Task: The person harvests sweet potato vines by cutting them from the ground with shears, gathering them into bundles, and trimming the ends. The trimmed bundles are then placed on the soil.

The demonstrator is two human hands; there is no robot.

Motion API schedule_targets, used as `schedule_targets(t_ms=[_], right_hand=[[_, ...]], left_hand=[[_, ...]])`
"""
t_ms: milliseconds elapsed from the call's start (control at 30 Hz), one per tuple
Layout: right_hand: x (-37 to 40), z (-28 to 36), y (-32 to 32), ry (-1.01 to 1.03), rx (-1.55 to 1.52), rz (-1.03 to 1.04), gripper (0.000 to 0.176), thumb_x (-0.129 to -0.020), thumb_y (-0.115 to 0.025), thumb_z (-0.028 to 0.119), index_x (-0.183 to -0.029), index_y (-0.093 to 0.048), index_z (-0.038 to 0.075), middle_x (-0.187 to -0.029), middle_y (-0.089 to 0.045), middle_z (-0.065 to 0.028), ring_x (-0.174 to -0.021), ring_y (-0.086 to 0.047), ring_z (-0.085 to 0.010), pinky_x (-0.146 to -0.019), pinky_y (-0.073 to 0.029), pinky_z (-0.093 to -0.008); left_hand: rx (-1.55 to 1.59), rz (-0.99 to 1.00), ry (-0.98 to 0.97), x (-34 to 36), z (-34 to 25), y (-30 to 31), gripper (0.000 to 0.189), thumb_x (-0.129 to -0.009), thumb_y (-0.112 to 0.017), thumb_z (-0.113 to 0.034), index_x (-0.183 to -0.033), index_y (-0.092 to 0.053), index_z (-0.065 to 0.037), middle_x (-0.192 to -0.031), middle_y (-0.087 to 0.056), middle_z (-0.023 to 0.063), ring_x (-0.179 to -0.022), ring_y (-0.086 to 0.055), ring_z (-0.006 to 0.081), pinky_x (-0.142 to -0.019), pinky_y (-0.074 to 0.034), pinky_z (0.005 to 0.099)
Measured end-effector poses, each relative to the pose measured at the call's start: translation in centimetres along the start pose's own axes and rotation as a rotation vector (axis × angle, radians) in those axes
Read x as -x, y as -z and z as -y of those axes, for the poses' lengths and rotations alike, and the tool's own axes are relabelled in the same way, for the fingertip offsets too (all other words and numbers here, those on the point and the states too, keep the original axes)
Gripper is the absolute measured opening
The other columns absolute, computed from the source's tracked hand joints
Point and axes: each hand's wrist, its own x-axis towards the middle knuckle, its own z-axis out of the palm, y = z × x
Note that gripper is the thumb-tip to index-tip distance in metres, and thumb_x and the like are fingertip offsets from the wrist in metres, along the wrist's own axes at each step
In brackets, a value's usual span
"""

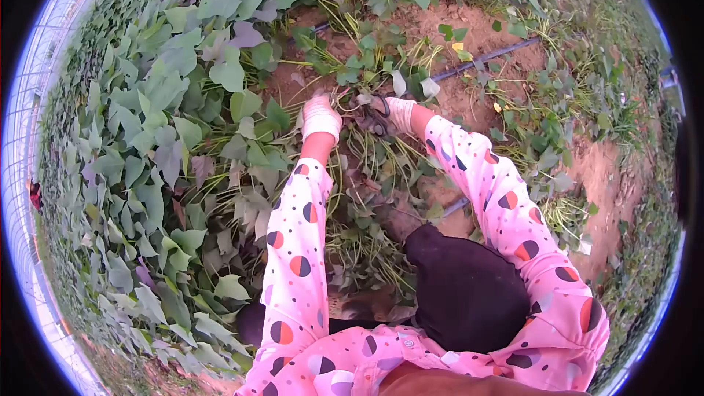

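Both arms, in pink dotted sleeves, reach forward to the leafy vines. My left hand (321, 111), in a pale glove, is at a bunch of thin green stems (341, 99); its fingers are blurred and partly hidden. Close to its right is my right hand (385, 111), with a pale glove or wrap at the wrist and dark fingers, closed around dark-handled scissors or clippers (379, 108) beside the same stems. The tool's blades cannot be made out.
Dense broad leaves (161, 81) cover the left side. A dark drip hose (484, 61) crosses the reddish soil (469, 103) at upper right. Cut-looking vines (367, 249) lie below the hands, near a dark-clad knee (469, 286).
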Motion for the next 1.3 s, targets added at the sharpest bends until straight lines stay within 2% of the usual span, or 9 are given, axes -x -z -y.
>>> schedule_targets(t_ms=[133,233,333,500,767,833,967,1100,1300], right_hand=[[-2.0,0.5,0.0,-0.177,0.05,-0.108,0.044,-0.089,-0.051,0.057,-0.088,-0.058,0.014,-0.061,-0.056,-0.0001,-0.037,-0.041,-0.0109,-0.036,-0.033,-0.0255],[1.3,-0.8,-1.3,0.226,0.152,-0.287,0.048,-0.087,-0.057,0.056,-0.071,-0.055,0.01,-0.054,-0.051,-0.0003,-0.037,-0.042,-0.012,-0.035,-0.029,-0.0291],[3.2,-4.1,-0.4,0.315,0.134,-0.269,0.042,-0.088,-0.059,0.048,-0.075,-0.06,0.008,-0.056,-0.054,-0.0015,-0.041,-0.049,-0.0132,-0.037,-0.035,-0.0267],[8.2,-8.7,0.0,0.33,-0.067,-0.321,0.044,-0.09,-0.057,0.048,-0.08,-0.063,0.006,-0.063,-0.059,-0.0026,-0.046,-0.054,-0.0137,-0.04,-0.04,-0.0266],[2.6,-0.7,4.6,0.209,0.552,-0.432,0.064,-0.087,-0.05,0.065,-0.089,-0.071,0.004,-0.076,-0.067,-0.0069,-0.068,-0.062,-0.018,-0.067,-0.049,-0.0315],[0.3,1.9,4.4,0.436,1.219,-0.486,0.046,-0.089,-0.052,0.043,-0.09,-0.07,0.001,-0.086,-0.07,-0.0153,-0.076,-0.067,-0.0315,-0.07,-0.051,-0.0418],[-0.3,3.1,1.4,0.255,1.673,-0.388,0.044,-0.087,-0.043,0.035,-0.102,-0.07,0.003,-0.108,-0.066,-0.0185,-0.104,-0.063,-0.0338,-0.09,-0.048,-0.0402],[3.1,4.8,3.0,0.182,1.522,-0.582,0.049,-0.089,-0.041,0.041,-0.106,-0.068,0.003,-0.11,-0.066,-0.0176,-0.103,-0.062,-0.0337,-0.09,-0.048,-0.0398],[5.0,7.4,2.7,0.011,1.571,-0.48,0.05,-0.09,-0.041,0.042,-0.114,-0.064,0.005,-0.12,-0.062,-0.0148,-0.111,-0.059,-0.0344,-0.093,-0.046,-0.0415]], left_hand=[[-0.216,0.197,0.001,-2.6,0.6,-3.3,0.032,-0.078,-0.063,-0.007,-0.11,-0.065,-0.01,-0.116,-0.063,0.0146,-0.109,-0.061,0.0306,-0.093,-0.05,0.0378],[-0.303,0.269,0.034,-2.3,0.0,-3.3,0.033,-0.076,-0.067,-0.012,-0.109,-0.067,-0.009,-0.116,-0.064,0.0152,-0.108,-0.062,0.0289,-0.091,-0.051,0.0373],[-0.121,0.309,0.132,-1.5,1.2,-4.4,0.033,-0.077,-0.066,-0.021,-0.107,-0.067,-0.007,-0.112,-0.065,0.018,-0.102,-0.064,0.0332,-0.09,-0.051,0.0405],[0.359,0.243,0.066,7.0,1.2,5.7,0.035,-0.082,-0.066,-0.031,-0.103,-0.067,-0.003,-0.101,-0.069,0.0169,-0.092,-0.065,0.0338,-0.086,-0.049,0.0381],[0.885,0.146,0.394,16.1,7.4,14.2,0.025,-0.075,-0.079,-0.006,-0.095,-0.066,0.001,-0.087,-0.069,0.0064,-0.073,-0.063,0.011,-0.072,-0.051,0.0251],[0.982,0.056,0.361,18.4,8.3,14.8,0.023,-0.075,-0.077,-0.002,-0.095,-0.065,0.001,-0.089,-0.069,0.0062,-0.076,-0.062,0.0109,-0.075,-0.052,0.0257],[1.156,-0.093,0.401,20.9,9.7,13.3,0.026,-0.078,-0.074,0.001,-0.101,-0.063,0.004,-0.09,-0.065,0.0034,-0.078,-0.059,0.011,-0.081,-0.051,0.0269],[1.028,-0.096,0.397,21.8,8.6,12.7,0.026,-0.077,-0.078,-0.006,-0.097,-0.065,0.001,-0.089,-0.066,0.003,-0.08,-0.059,0.0102,-0.079,-0.048,0.0262],[1.071,0.067,0.352,20.6,7.5,10.2,0.025,-0.077,-0.078,-0.006,-0.097,-0.064,0.0,-0.088,-0.067,0.0042,-0.08,-0.061,0.0105,-0.078,-0.051,0.0262]])
